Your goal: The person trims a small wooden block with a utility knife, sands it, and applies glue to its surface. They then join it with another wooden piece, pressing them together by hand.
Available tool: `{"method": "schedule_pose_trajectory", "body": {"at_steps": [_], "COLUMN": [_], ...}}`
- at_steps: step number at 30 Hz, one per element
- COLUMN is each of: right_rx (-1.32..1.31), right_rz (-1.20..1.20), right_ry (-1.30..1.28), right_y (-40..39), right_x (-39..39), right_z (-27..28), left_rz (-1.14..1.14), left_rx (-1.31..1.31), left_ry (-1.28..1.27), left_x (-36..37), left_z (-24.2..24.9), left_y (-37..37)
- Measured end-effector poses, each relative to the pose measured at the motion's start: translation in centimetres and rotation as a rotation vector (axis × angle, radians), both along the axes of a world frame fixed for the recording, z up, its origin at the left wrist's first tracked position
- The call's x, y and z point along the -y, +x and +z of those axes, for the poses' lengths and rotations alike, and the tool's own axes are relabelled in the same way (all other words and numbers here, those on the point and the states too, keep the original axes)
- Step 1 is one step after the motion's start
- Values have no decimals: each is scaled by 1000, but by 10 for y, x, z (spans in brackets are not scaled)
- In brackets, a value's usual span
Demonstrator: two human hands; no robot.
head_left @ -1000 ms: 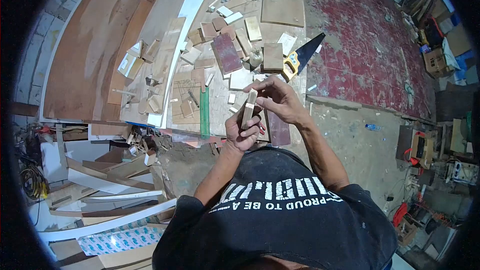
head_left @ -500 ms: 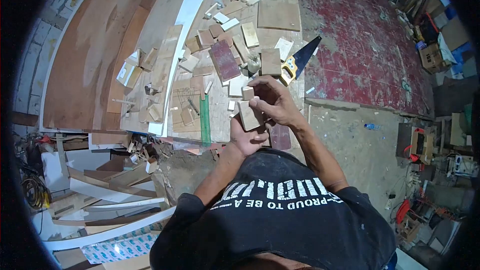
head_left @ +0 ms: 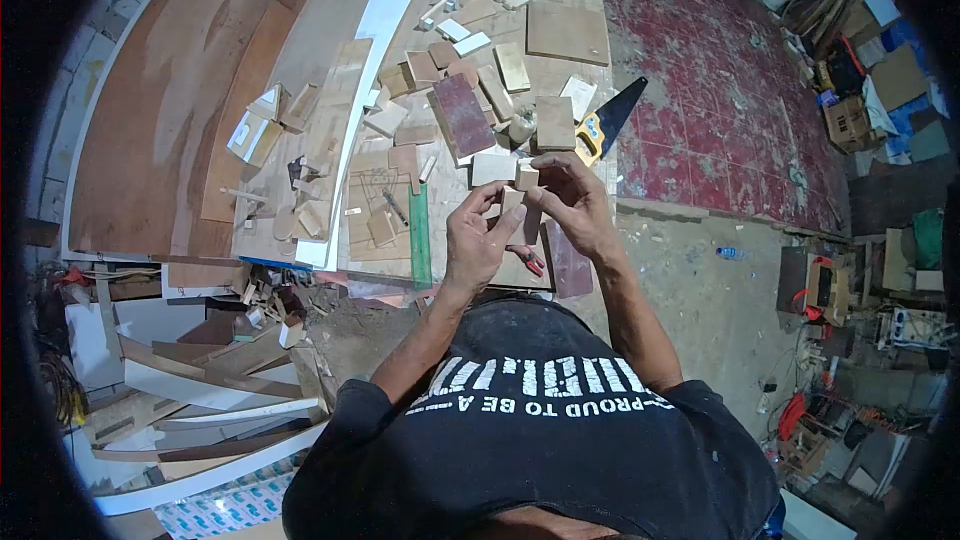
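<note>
In front of my chest both hands hold a pale wooden block (head_left: 514, 202) with a smaller wooden piece (head_left: 527, 176) at its far end. My left hand (head_left: 474, 245) grips the block from the left, thumb on its face. My right hand (head_left: 583, 215) is closed on the right side, its fingers around the small piece and its thumb against the block. Just beyond lies a light wooden block (head_left: 491, 171) on the workbench (head_left: 450, 270). Below my hands, a red-handled tool (head_left: 532, 262) lies near the bench's front edge, partly hidden.
A handsaw (head_left: 612, 120) with a yellow handle lies at the right edge of the bench. Nearby are a dark red board (head_left: 462, 114), a jar (head_left: 522, 126) and several wood offcuts. A green ruler (head_left: 420, 237) and a pen-like tool (head_left: 396, 208) lie to the left.
My left hand has turned from palm-up beneath the block to gripping its left side. The block has turned in my hands, and the red-handled tool has come into view.
</note>
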State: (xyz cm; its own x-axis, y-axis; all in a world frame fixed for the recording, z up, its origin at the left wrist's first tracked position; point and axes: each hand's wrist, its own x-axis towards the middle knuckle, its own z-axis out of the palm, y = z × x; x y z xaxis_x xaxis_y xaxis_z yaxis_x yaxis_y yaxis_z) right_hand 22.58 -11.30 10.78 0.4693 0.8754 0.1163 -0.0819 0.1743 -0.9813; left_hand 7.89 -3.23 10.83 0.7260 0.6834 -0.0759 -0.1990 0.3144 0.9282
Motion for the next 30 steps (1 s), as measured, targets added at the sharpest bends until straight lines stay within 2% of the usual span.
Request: {"method": "schedule_pose_trajectory", "body": {"at_steps": [7, 15, 30], "right_rx": [-22, -107, 90], "right_rz": [14, 103, -15], "right_ry": [-23, -71, -88], "right_y": [-17, -17, -12], "right_x": [-13, -12, 0], "right_z": [6, 8, 3], "left_rz": [20, 11, 1], "left_rx": [-4, 27, -11], "left_ry": [92, -35, -41], "left_x": [-11, -12, -1], "left_z": [1, 4, -9], "left_y": [-17, -27, -18]}}
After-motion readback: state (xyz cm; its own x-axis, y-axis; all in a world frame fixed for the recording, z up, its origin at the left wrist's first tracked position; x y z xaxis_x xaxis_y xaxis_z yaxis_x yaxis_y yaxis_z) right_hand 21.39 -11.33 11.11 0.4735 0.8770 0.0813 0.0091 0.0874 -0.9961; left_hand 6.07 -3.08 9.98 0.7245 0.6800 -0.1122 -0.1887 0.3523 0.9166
